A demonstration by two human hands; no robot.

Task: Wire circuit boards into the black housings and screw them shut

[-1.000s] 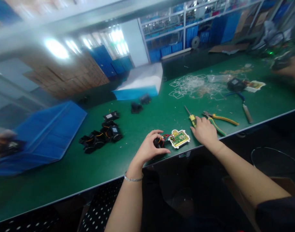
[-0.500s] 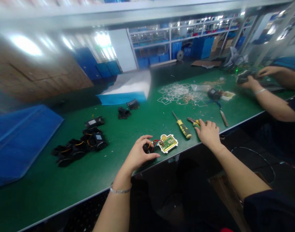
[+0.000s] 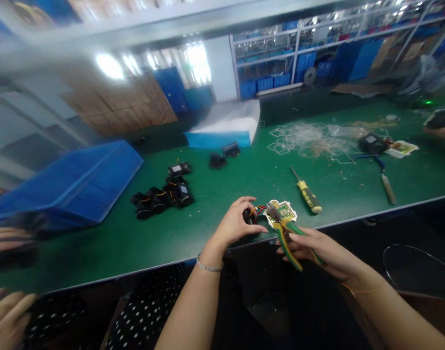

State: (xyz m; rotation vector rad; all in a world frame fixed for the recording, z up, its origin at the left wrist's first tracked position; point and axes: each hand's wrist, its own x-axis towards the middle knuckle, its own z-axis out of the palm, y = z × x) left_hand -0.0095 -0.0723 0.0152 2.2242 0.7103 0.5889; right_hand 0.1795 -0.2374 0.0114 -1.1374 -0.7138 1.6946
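Note:
My left hand [image 3: 238, 218] is curled round a small black device [image 3: 248, 217] at the table's front edge; the fingers hide most of it. Red, yellow and dark wires [image 3: 259, 210] run from the device to a green circuit board [image 3: 288, 211] in a white-edged housing. In my right hand [image 3: 310, 245] is a pair of pliers [image 3: 285, 232] with yellow-and-green handles, the handles spread apart. Its jaws lie over the left part of the board, by the wire ends; whether they touch is unclear. A yellow-and-black screwdriver [image 3: 308, 196] rests to the right of the board.
Several black devices with wires [image 3: 163, 198] lie left on the green table [image 3: 207, 238], near a blue bin [image 3: 80, 180]. Thin white frames [image 3: 310, 141] are heaped at the back right, beside another opened device [image 3: 373, 143]. Another person's blurred hands [image 3: 8, 311] show at left.
My right hand has picked up the pliers from the table and brought them left over the board. My left hand keeps its grip. The view has turned left, and another person's hands appear there.

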